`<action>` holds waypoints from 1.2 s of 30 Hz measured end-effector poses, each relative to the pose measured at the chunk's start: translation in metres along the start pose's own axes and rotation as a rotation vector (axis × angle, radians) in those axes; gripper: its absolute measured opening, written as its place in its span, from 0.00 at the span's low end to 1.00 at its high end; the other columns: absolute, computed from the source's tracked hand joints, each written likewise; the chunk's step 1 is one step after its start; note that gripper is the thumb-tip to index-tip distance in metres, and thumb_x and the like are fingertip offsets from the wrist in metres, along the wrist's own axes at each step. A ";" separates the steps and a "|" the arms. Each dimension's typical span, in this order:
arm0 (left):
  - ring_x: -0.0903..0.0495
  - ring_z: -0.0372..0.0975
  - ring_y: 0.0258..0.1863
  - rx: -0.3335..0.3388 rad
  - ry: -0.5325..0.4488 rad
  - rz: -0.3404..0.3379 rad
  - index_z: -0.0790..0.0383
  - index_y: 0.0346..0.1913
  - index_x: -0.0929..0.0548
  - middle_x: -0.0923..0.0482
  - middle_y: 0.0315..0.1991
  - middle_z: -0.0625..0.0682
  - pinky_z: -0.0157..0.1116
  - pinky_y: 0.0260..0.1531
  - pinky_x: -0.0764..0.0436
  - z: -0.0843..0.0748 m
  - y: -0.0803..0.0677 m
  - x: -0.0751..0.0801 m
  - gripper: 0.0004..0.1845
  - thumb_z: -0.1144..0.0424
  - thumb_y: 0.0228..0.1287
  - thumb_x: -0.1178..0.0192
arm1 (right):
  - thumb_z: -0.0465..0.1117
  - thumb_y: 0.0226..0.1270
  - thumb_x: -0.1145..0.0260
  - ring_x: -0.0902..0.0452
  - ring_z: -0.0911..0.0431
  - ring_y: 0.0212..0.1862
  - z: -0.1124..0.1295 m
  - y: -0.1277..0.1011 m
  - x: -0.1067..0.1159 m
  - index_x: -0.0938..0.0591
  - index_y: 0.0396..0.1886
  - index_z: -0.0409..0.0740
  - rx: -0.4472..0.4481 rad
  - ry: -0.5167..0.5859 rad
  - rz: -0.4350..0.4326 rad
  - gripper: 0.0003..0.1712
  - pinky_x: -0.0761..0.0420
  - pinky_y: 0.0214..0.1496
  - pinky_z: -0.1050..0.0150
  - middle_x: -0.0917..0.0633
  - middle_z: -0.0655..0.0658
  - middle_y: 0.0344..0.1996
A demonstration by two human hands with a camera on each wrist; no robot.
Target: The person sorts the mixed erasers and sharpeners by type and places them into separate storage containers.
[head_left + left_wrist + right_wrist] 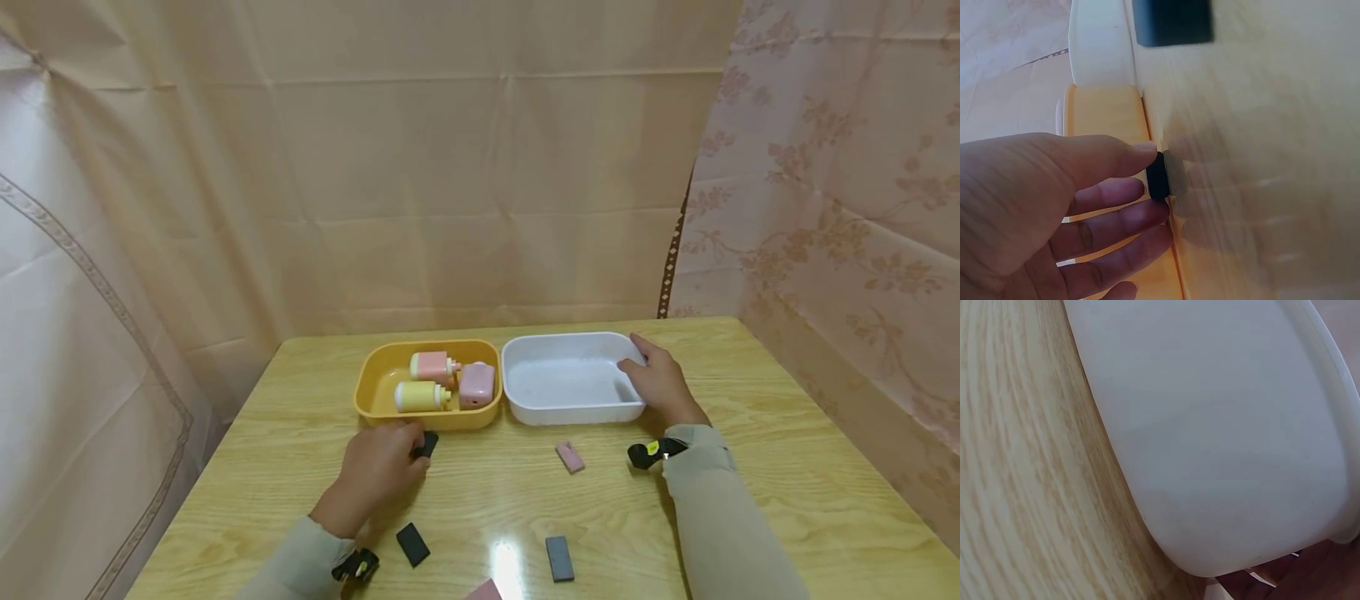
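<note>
My left hand [381, 462] pinches a small black block [425, 445] between thumb and fingers, just in front of the yellow tray [363, 402]. In the left wrist view the black block [1158, 177] stands at the thumb tip, close to the tabletop. With the thumb inside the rim and the fingers outside, my right hand [660, 385] grips the right end of the white tray [573, 414]. The right wrist view shows mostly the white tray's outer wall [1210, 437]. Inside the yellow tray lie a pink bottle [431, 365], a yellow bottle [418, 397] and a glossy pink rounded block [477, 385].
On the wooden table [480, 500] lie a notched pink piece [570, 457], another black block [413, 544] and a grey block [559, 558]. A pink piece [483, 592] is cut off at the bottom edge. Beige curtains [450, 183] hang behind the table.
</note>
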State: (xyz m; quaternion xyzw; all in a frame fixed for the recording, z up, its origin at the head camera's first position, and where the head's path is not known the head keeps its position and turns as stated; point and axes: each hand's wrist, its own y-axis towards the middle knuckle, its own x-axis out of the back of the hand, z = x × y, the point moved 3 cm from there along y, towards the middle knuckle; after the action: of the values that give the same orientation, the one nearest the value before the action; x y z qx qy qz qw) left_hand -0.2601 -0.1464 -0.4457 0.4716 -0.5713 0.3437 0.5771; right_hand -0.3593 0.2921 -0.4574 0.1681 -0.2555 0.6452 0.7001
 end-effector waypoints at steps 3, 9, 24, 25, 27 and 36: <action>0.30 0.34 0.23 -0.004 0.006 0.007 0.48 0.32 0.15 0.25 0.24 0.40 0.37 0.23 0.29 -0.003 0.000 0.001 0.10 0.50 0.55 0.24 | 0.47 0.80 0.45 0.52 0.33 0.82 0.001 0.000 0.000 0.51 0.86 0.49 0.001 0.002 0.005 0.42 0.44 0.77 0.33 0.49 0.38 0.84; 0.30 0.33 0.24 0.004 0.015 0.021 0.47 0.31 0.15 0.25 0.24 0.39 0.37 0.23 0.29 -0.006 0.001 0.002 0.09 0.51 0.56 0.24 | 0.47 0.80 0.44 0.53 0.34 0.82 0.002 0.000 0.000 0.51 0.86 0.49 -0.003 0.014 0.010 0.42 0.44 0.77 0.33 0.49 0.38 0.84; 0.30 0.32 0.23 -0.028 0.018 -0.040 0.47 0.31 0.15 0.22 0.26 0.39 0.36 0.22 0.29 -0.009 -0.002 0.003 0.06 0.56 0.54 0.27 | 0.45 0.79 0.45 0.48 0.34 0.81 -0.003 0.000 0.000 0.48 0.84 0.42 0.084 -0.029 -0.029 0.41 0.43 0.79 0.36 0.44 0.34 0.82; 0.29 0.32 0.23 -0.030 0.014 -0.042 0.47 0.32 0.15 0.22 0.26 0.39 0.36 0.23 0.29 -0.010 -0.002 0.003 0.06 0.56 0.53 0.27 | 0.45 0.79 0.45 0.48 0.34 0.81 -0.003 0.000 0.000 0.48 0.84 0.42 0.084 -0.029 -0.029 0.41 0.43 0.79 0.36 0.44 0.34 0.82; 0.28 0.33 0.23 -0.039 0.007 -0.056 0.47 0.31 0.14 0.21 0.27 0.40 0.36 0.23 0.28 -0.011 -0.002 0.005 0.05 0.57 0.52 0.28 | 0.45 0.79 0.45 0.49 0.34 0.81 -0.003 0.000 0.001 0.48 0.84 0.42 0.081 -0.026 -0.028 0.41 0.43 0.79 0.36 0.44 0.34 0.82; 0.29 0.32 0.22 -0.088 -0.015 -0.152 0.46 0.26 0.16 0.20 0.25 0.38 0.34 0.21 0.30 -0.019 -0.004 0.011 0.05 0.60 0.46 0.30 | 0.45 0.79 0.45 0.50 0.34 0.81 -0.001 -0.002 0.001 0.49 0.85 0.43 0.061 -0.012 -0.019 0.41 0.44 0.79 0.36 0.46 0.35 0.82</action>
State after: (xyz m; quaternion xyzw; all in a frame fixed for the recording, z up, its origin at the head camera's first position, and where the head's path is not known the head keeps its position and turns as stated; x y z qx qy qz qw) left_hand -0.2486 -0.1316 -0.4335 0.4902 -0.5528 0.2699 0.6175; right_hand -0.3570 0.2932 -0.4580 0.1957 -0.2381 0.6452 0.6991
